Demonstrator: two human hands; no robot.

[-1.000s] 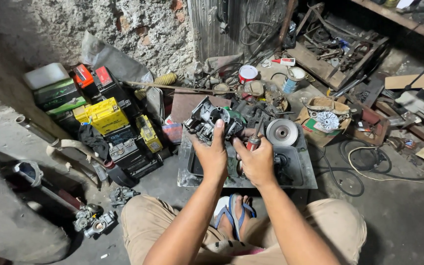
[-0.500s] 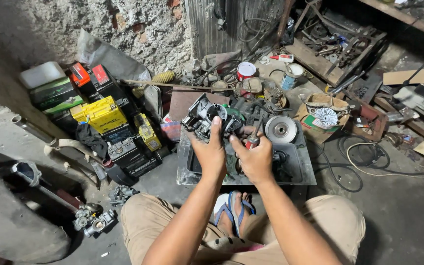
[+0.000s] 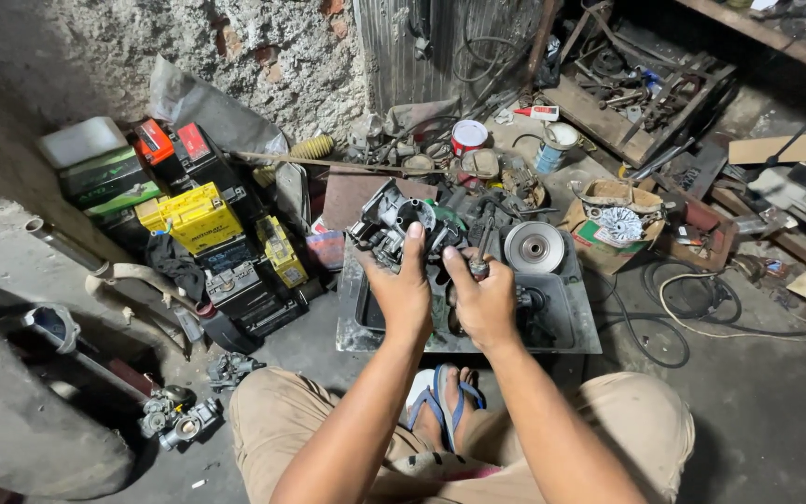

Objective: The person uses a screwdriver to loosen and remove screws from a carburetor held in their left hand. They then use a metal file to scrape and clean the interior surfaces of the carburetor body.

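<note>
The work piece is a dark metal engine part [image 3: 394, 224], carburettor-like, held above the far left corner of a shallow metal tray [image 3: 571, 322] that rests on the floor between the person's knees.

Left hand [image 3: 401, 289]: grip closed around the near side of the part, thumb pointing up along its body. This hand carries the weight.

Right hand [image 3: 485, 303]: grip closed narrow on a slim tool [image 3: 483, 245], probably a screwdriver; the shaft rises toward 12 o'clock and its tip lies beside the part. Whether the tip is seated in a fastener cannot be told.

Judgement on the step: it reads as loosening or setting a small fastener on the part. To do it well, the left hand should lock the part firm, ideally braced against the tray edge, and the tool should stand square in the slot before any turn, with pressure along the shaft. A slip would likely score the soft metal or drop a small screw among the clutter.

Surroundings: a round grey metal disc [image 3: 534, 246] lies at 1 o'clock of the hands. A stack of yellow and black batteries [image 3: 200, 219] stands at 9 to 10 o'clock. A white-and-red can [image 3: 467, 136] sits at 12 o'clock near the wall. Loose cable [image 3: 701, 308] coils at 3 o'clock. Blue sandals [image 3: 445, 401] show at 6 o'clock.
</note>
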